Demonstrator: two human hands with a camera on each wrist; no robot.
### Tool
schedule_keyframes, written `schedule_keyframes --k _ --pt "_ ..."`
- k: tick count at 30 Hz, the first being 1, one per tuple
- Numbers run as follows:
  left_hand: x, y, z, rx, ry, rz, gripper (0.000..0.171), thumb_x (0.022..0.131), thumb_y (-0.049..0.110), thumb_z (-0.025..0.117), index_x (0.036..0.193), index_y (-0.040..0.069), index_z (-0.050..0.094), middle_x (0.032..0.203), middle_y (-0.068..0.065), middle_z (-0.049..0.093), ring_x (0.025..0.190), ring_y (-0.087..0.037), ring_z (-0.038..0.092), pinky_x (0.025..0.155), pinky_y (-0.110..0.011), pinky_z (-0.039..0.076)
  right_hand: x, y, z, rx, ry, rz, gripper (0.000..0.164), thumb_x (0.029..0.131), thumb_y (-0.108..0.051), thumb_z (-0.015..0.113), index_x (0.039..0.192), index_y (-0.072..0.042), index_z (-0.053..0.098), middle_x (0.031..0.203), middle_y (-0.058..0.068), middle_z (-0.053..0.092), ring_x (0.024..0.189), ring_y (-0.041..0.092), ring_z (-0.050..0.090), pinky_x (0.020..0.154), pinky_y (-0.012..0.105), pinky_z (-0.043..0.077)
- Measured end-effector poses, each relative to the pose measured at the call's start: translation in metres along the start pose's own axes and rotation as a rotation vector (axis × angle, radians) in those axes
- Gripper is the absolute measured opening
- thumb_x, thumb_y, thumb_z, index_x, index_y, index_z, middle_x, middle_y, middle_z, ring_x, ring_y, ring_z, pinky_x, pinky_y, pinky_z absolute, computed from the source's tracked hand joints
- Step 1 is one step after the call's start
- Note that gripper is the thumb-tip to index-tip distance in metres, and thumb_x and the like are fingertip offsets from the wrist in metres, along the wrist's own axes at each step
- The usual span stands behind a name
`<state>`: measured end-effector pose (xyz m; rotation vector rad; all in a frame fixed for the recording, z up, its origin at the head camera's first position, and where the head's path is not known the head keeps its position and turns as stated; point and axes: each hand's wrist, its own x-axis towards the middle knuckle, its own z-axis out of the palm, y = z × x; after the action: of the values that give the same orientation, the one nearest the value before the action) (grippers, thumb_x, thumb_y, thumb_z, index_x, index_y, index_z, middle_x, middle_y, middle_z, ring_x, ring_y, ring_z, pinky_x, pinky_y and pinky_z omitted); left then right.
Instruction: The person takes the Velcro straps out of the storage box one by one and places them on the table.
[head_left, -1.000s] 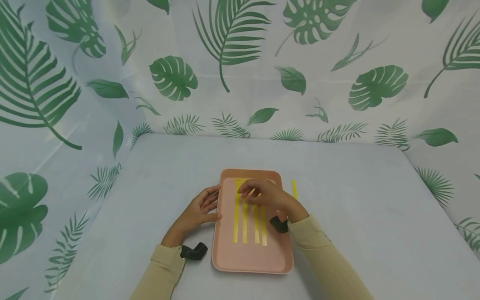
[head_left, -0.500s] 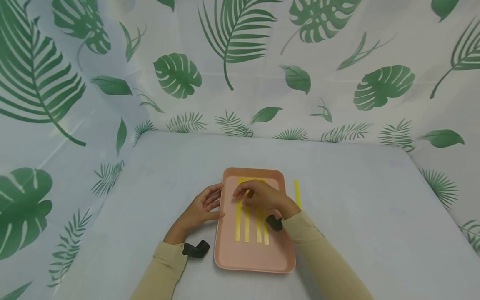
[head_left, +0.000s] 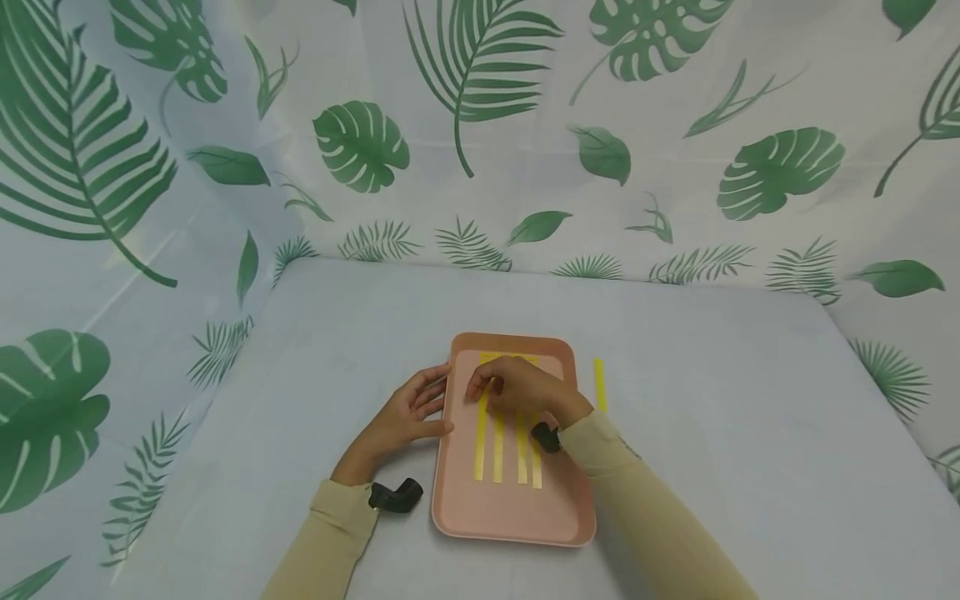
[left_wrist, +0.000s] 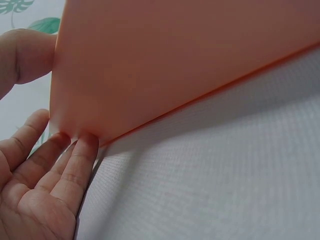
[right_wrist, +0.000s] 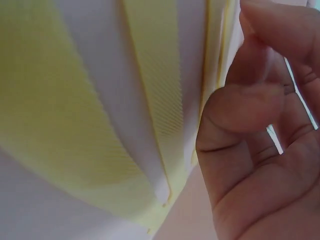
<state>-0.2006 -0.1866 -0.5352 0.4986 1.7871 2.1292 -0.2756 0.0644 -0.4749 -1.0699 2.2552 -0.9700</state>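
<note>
A shallow pink tray lies on the table, with several flat yellow strips running lengthwise in it and another yellow piece across their far end. My left hand touches the tray's left side, its thumb at the rim and its fingers, nearly straight, against the wall; the left wrist view shows those fingers at the tray's side. Over the strips, my right hand has loosely bent fingers pointing left. In the right wrist view the yellow strips pass beside its thumb; nothing shows in its grasp. Fingertip contact is unclear.
Right of the tray, a separate yellow strip lies on the white table, partly behind my right forearm. A leaf-printed cloth hangs at the back and sides. A black wrist mount juts from my left cuff.
The view has shifted slightly, so the tray appears a little farther right. My right hand has moved a short way left over the strips. My left hand stays at the tray's side.
</note>
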Motion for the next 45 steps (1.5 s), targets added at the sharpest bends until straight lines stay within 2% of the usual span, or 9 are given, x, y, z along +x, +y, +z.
schedule_keyframes --k 7,12,17,25,31,39,45 --pt "0.000 -0.001 0.000 -0.001 -0.007 0.005 0.093 0.090 -0.004 0.082 0.164 -0.013 0.026 0.171 -0.035 0.025 0.158 -0.051 0.028 0.118 -0.029 0.049 0.006 0.002 0.000 -0.078 -0.032 0.006 0.036 0.089 0.021 0.063 0.105 -0.007 0.079 0.107 0.002 0.076 0.099 0.016 0.067 0.089 0.030 0.056" --pt "0.001 -0.001 0.000 0.004 -0.007 0.014 0.092 0.090 -0.004 0.081 0.163 -0.013 0.026 0.170 -0.036 0.027 0.158 -0.051 0.029 0.118 -0.030 0.048 0.008 0.000 0.001 -0.133 -0.030 -0.018 0.040 0.086 0.024 0.060 0.100 -0.008 0.078 0.102 0.000 0.075 0.092 0.012 0.063 0.084 0.027 0.055" --pt "0.001 0.000 0.000 0.009 0.001 0.002 0.093 0.090 -0.003 0.083 0.164 -0.012 0.027 0.171 -0.035 0.027 0.158 -0.050 0.029 0.118 -0.030 0.048 0.009 -0.003 0.001 -0.119 -0.020 -0.038 0.040 0.083 0.024 0.058 0.097 -0.008 0.077 0.095 0.000 0.072 0.085 0.015 0.060 0.078 0.025 0.051" --pt "0.001 0.001 0.001 -0.004 -0.003 0.004 0.093 0.090 -0.004 0.082 0.164 -0.013 0.026 0.171 -0.035 0.025 0.159 -0.051 0.028 0.120 -0.032 0.047 0.012 -0.004 0.001 -0.137 -0.018 -0.058 0.030 0.086 0.020 0.068 0.090 -0.009 0.074 0.083 -0.005 0.067 0.076 0.005 0.054 0.072 0.022 0.050" --pt "-0.001 0.002 0.002 0.001 0.005 -0.001 0.092 0.090 -0.004 0.081 0.164 -0.012 0.026 0.171 -0.034 0.026 0.159 -0.050 0.028 0.120 -0.032 0.047 0.008 -0.007 -0.003 -0.105 0.011 -0.102 0.024 0.091 0.016 0.070 0.089 -0.008 0.073 0.083 -0.003 0.066 0.073 0.006 0.052 0.069 0.023 0.049" --pt "-0.001 0.004 0.002 -0.011 -0.002 -0.003 0.092 0.090 -0.005 0.081 0.164 -0.013 0.026 0.171 -0.036 0.025 0.158 -0.052 0.028 0.119 -0.030 0.048 0.004 -0.008 -0.010 -0.050 0.021 -0.192 0.027 0.090 0.022 0.061 0.094 -0.004 0.070 0.087 0.002 0.063 0.078 0.008 0.052 0.070 0.027 0.050" --pt "-0.001 0.003 0.002 0.000 -0.005 -0.005 0.091 0.092 -0.003 0.082 0.165 -0.011 0.027 0.172 -0.034 0.026 0.159 -0.050 0.027 0.117 -0.032 0.050 -0.001 -0.013 -0.014 0.002 0.055 -0.184 0.021 0.098 0.016 0.064 0.100 -0.003 0.070 0.093 0.007 0.065 0.083 0.013 0.054 0.074 0.029 0.050"
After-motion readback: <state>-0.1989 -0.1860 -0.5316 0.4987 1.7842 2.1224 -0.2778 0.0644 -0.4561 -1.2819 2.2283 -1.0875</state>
